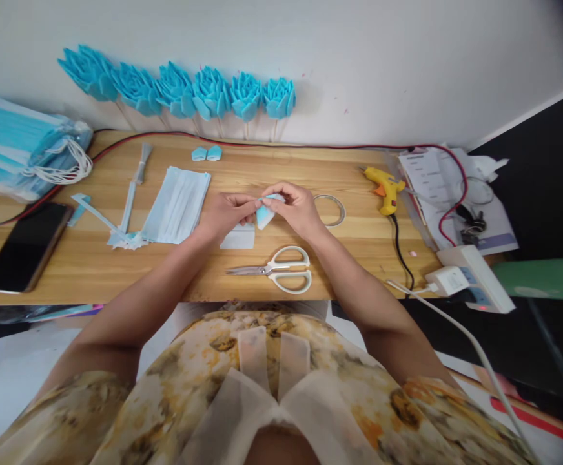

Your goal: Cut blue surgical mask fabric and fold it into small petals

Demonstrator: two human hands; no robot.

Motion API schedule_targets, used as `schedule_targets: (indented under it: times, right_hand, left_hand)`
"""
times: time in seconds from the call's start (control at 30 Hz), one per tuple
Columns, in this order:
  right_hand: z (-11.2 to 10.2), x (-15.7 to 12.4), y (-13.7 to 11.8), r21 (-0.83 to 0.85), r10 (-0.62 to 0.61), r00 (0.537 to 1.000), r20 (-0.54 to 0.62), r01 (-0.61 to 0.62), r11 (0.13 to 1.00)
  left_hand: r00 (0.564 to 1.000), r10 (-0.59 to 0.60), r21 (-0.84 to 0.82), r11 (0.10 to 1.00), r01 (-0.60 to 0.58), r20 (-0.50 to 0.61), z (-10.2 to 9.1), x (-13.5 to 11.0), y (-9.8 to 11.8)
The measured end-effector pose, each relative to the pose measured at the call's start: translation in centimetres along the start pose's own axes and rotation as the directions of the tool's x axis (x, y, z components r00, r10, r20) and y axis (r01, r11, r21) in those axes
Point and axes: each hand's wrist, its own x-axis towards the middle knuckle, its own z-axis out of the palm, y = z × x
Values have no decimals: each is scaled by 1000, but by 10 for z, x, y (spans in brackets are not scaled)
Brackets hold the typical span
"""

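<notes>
Holding small blue-and-white piece (263,217): left hand (233,213), right hand (295,205), fingertips pinched together on it. White-handled scissors (268,270) nearer body; pleated blue sheets (179,205) beside left hand.

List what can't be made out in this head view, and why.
All in the head view:
Blue-and-white piece: its full shape, partly covered by the left hand and right hand.
White slip: its upper part, behind the left hand.
Papers: the print, too small and blurred to read.
Mask bundle: its far left, cut off by the picture edge.
Green object: its right end, cut off likewise.
</notes>
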Motion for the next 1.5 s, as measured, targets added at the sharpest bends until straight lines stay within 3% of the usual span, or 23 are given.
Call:
schedule_targets:
  times: [0.17,0.43,0.6,0.8,0.93,1.1,1.3,1.5]
  right_hand:
    - [-5,2,-5,-122,-129,992,9,129,984]
    - [-6,2,-8,-203,-97,995,38,103,974]
    - [-8,0,-11,-131,-121,991,62,128,983]
    - [-9,-2,-15,85,15,999,45,-19,996]
    - [-5,0,-9,50,97,995,-2,-97,994]
    - [-2,2,-4,42,148,989,27,-149,988]
    - [-2,2,-6,30,156,988,25,-156,987]
    - [-1,-1,-5,41,177,980,94,-181,983]
  left_hand:
    - [998,-36,-142,989,43,53,-3,4,-2]
    - [998,-23,-209,977,34,57,-4,6,-5]
    - [999,-24,-212,977,31,37,-4,5,-3]
    - [997,41,-48,998,-44,-69,-1,1,5]
    - [992,86,25,996,-84,-95,1,-3,10]
    - [990,90,29,996,-87,-112,2,-3,9]
    - [988,95,16,995,-94,-118,1,-1,8]
    - [986,118,-2,993,-119,-119,1,-2,7]
